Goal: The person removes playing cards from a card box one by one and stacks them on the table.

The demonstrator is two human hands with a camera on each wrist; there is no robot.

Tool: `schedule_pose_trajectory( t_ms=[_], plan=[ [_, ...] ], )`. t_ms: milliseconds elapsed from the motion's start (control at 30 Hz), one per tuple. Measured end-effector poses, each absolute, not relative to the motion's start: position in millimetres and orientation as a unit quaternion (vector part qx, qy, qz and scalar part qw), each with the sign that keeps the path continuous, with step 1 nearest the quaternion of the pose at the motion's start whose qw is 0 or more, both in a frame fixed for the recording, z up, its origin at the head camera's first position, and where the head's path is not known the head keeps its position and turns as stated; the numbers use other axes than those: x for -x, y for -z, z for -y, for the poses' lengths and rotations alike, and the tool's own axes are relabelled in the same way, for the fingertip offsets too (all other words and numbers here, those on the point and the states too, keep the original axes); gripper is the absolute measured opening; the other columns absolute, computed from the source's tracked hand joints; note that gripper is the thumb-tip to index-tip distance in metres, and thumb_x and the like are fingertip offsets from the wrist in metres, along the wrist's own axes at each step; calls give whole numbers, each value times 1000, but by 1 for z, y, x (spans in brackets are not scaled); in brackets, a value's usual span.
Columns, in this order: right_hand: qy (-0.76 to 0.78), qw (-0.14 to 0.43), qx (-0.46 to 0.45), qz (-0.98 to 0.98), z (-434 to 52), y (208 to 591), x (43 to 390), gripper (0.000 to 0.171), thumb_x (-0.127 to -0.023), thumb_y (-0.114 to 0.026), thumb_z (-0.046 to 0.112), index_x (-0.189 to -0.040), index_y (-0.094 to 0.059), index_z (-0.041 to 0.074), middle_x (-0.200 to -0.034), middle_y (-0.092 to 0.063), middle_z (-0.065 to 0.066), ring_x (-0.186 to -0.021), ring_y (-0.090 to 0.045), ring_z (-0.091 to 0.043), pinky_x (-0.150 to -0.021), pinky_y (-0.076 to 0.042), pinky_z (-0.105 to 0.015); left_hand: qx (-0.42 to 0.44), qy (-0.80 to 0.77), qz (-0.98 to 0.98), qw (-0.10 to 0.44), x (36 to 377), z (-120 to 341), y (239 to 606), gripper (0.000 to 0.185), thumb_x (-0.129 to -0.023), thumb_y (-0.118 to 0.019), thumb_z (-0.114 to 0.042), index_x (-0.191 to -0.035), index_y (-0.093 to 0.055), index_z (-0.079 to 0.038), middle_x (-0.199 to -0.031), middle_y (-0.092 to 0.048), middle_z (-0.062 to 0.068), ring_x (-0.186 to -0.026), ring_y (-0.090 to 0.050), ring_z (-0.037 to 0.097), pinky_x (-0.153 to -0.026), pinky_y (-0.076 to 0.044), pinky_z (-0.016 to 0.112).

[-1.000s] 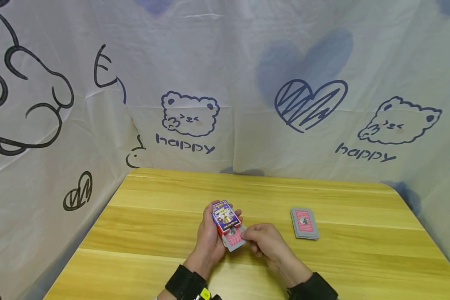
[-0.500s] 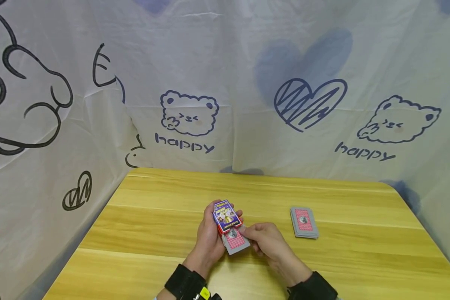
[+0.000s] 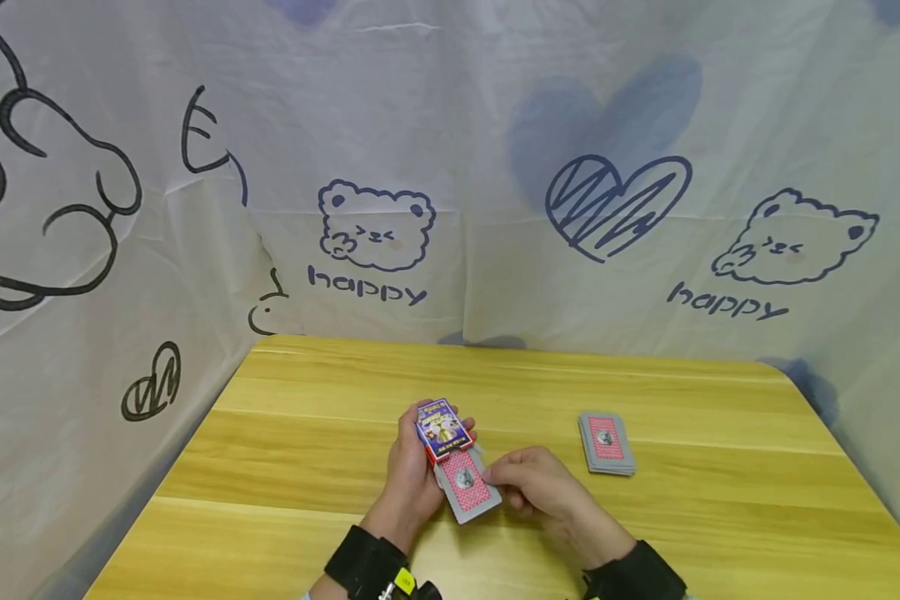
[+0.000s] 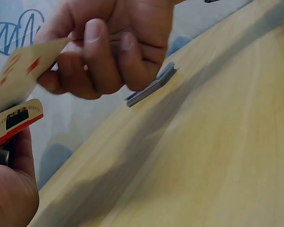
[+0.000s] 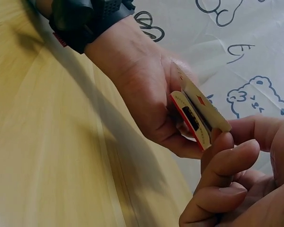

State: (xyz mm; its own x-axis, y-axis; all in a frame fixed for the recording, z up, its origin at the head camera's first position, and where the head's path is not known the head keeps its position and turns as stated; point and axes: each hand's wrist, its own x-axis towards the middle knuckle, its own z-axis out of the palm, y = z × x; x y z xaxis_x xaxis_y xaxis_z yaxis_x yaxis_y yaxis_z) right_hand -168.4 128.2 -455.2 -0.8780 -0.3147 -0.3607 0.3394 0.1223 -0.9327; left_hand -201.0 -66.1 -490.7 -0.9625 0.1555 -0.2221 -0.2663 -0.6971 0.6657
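My left hand (image 3: 412,468) grips a blue and red playing card box (image 3: 444,429), its fingers curled round the sides, above the table. Out of the box's near end sticks a playing card (image 3: 467,483) with a red patterned back and grey border. Thumb and forefinger of my right hand (image 3: 543,492) pinch that card at its right edge. In the left wrist view the card's face (image 4: 26,71) shows red diamond marks, and the box's flap (image 4: 23,119) hangs below it. A stack of playing cards (image 3: 607,443) lies back-up on the table, right of both hands.
The wooden table (image 3: 307,433) spreads under both hands. Behind it hangs a pale cloth (image 3: 487,167) with drawn bears and hearts. Black straps (image 3: 367,562) with cameras wrap the wrists.
The card has slid farther out of the box, toward the person, in the right hand's pinch. The left hand and box have shifted slightly left. The stack stays put on the table.
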Motion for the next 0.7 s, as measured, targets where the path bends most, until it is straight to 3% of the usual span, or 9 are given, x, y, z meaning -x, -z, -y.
schedule_pose_trajectory(
  t_ms=[333, 700],
  plan=[
    [645, 228, 23, -729, -143, 451, 168, 19, -94, -72, 15, -97, -76, -4, -55, -49, 7, -52, -43, -5, -48, -34, -18, 148, -924, -347, 60, 204, 71, 494, 50, -114, -28, -50, -144, -37, -11, -142, -51, 19, -110, -72, 25, -96, -61, 43],
    [553, 86, -39, -828, -182, 443, 184, 23, -104, -64, 13, -89, -72, -1, -86, -66, -5, -68, -52, -15, -58, -42, -26, 159, -921, -351, 57, 203, 72, 492, 53, -113, -32, -51, -151, -33, -14, -147, -47, 21, -110, -73, 26, -96, -61, 46]
  ],
)
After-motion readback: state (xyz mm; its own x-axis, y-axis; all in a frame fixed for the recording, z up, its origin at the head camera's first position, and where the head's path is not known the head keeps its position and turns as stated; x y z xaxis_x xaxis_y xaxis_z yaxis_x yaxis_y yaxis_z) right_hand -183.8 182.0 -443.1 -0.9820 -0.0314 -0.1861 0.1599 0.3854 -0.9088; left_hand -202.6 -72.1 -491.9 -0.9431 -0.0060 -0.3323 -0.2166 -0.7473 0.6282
